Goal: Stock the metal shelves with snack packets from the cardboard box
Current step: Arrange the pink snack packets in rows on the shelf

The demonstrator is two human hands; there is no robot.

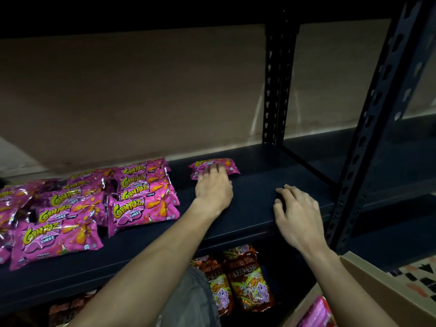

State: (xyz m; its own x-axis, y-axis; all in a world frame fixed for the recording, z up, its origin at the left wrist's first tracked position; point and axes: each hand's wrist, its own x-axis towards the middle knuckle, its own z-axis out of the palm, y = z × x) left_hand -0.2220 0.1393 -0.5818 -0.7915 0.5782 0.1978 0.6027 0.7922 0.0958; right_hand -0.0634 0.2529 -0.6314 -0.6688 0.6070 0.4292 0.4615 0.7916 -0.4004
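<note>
Snack packet (232, 167) lies on metal shelf (254, 197); left grip (213, 187) presses it with straight fingers. Right grip (298, 215) rests relaxed, empty, on shelf.

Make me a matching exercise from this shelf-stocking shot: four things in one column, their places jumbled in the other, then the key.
Things
1. left hand
2. right hand
3. orange packets
4. cardboard box

Places
A. one level below the shelf that the hands are on
B. at the lower right, with a spare pink packet inside
C. fingers laid on the lone pink packet at the back of the shelf
D. at the shelf's front edge, holding nothing

Pairs: 1-C, 2-D, 3-A, 4-B
</note>
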